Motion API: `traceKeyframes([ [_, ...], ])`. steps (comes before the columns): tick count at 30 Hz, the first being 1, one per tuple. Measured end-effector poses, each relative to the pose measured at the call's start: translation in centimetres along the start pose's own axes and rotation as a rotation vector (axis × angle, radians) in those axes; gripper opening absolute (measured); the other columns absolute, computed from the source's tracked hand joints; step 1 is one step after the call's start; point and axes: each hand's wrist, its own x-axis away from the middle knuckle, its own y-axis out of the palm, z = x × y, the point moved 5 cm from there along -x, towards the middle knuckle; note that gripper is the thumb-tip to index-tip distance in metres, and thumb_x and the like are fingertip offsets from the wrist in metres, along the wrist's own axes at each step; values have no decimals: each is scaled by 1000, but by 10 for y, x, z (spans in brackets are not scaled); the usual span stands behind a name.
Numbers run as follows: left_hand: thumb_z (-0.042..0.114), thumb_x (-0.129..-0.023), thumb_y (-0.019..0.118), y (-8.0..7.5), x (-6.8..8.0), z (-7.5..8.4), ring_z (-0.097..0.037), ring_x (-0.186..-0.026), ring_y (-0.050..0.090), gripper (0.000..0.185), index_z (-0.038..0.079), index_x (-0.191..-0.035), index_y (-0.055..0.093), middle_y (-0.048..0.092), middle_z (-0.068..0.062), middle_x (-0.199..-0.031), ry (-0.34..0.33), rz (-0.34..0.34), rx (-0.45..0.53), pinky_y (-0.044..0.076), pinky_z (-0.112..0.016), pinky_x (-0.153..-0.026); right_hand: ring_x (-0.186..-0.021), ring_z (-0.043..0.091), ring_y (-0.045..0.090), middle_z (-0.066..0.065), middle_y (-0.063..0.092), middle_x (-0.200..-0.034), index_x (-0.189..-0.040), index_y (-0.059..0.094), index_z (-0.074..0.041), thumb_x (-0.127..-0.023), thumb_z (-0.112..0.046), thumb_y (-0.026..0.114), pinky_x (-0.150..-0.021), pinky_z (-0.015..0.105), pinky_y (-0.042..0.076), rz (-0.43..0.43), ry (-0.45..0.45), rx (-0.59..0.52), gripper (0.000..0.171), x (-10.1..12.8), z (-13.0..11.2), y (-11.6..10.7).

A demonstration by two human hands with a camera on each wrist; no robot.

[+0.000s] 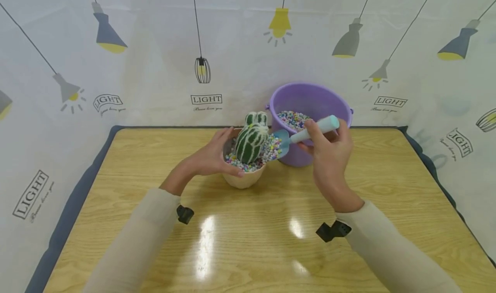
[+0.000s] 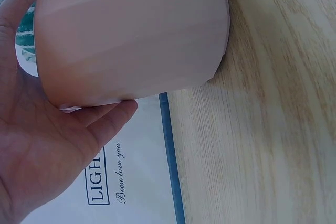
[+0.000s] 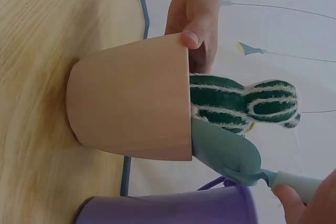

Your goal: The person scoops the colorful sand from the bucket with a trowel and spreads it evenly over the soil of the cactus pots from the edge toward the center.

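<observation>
A green cactus with white fuzzy ribs (image 1: 249, 145) stands in a pale peach flowerpot (image 1: 243, 182), among small multicoloured pebbles (image 1: 248, 166). My left hand (image 1: 211, 156) grips the pot by its rim, thumb on the near side. Several of its fingers lie against the pot's outer wall in the left wrist view. With my right hand (image 1: 332, 157) I hold a small blue-green trowel (image 3: 226, 150) by its handle. The blade tilts down over the rim beside the cactus, with pebbles at its tip. Seen from the right wrist, the tip is hidden behind the pot's rim.
Behind and right of the pot stands a purple bucket (image 1: 296, 157) holding more pebbles (image 1: 293, 120). The wooden table (image 1: 248, 237) ends at a wall covering (image 1: 155, 69) printed with lamps. Dark edging (image 1: 77, 198) runs along the table's sides.
</observation>
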Motion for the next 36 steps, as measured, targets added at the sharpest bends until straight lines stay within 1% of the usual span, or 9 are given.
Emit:
traceKeyframes([
  [4,48,-66,86,-1,0,-1,-31,-148,9,132,12,-157,-1,-1,-12,-162,-9,0,3,20,-54,-117,-73,19,69,9,65,-87,-95,58,-6,-81,-20,80,-62,36,59,-28,-17,69,29,0,-4,6],
  [5,48,-66,86,-1,1,-1,-31,-148,9,132,12,-157,-1,-1,-12,-162,-11,-1,3,20,-54,-117,-73,20,69,9,65,-87,-94,59,-8,-81,-19,80,-62,37,59,-35,-17,66,28,-1,-5,8],
  [12,50,-66,86,-2,0,-2,-33,-148,7,132,13,-157,-2,-3,-14,-162,-17,-4,4,19,-55,-117,-78,24,71,10,67,-89,-95,59,-6,-81,-17,79,-67,40,60,-83,-51,70,27,-1,-10,14],
  [17,49,-66,87,-2,0,-2,-32,-148,8,132,12,-157,-1,-2,-13,-162,-7,0,6,19,-55,-117,-79,22,71,10,66,-87,-98,57,1,-82,-15,78,-69,42,59,-105,-78,59,31,-3,-13,16],
  [21,49,-65,87,-2,0,-2,-32,-148,9,133,11,-157,-1,-1,-13,-162,1,6,3,19,-55,-117,-79,20,71,9,66,-86,-96,58,-2,-82,-15,78,-68,42,60,-119,-105,75,28,-3,-14,16],
  [24,49,-65,87,-2,0,-1,-32,-148,9,133,12,-157,-1,-1,-13,-162,-1,5,0,19,-55,-117,-81,20,72,9,67,-87,-94,60,-7,-82,-15,79,-67,40,60,-125,-107,82,24,-4,-15,17],
  [31,48,-65,87,0,1,0,-33,-148,10,134,10,-157,-1,-2,-13,-162,-19,9,4,20,-54,-117,-80,22,71,10,67,-83,-92,61,-5,-80,-16,80,-64,36,60,-104,-118,80,25,-13,-22,18],
  [34,49,-65,87,2,4,1,-35,-147,9,133,11,-157,-2,-5,-15,-161,-35,22,6,21,-56,-116,-78,25,72,12,68,-84,-93,61,-3,-80,-16,80,-61,36,59,-93,-128,60,27,-21,-27,15],
  [36,48,-67,86,3,7,3,-35,-146,9,128,13,-157,3,-3,-17,-160,-30,40,15,22,-59,-114,-79,26,72,12,69,-86,-94,60,-2,-81,-16,80,-61,36,59,-91,-127,44,27,-28,-31,13],
])
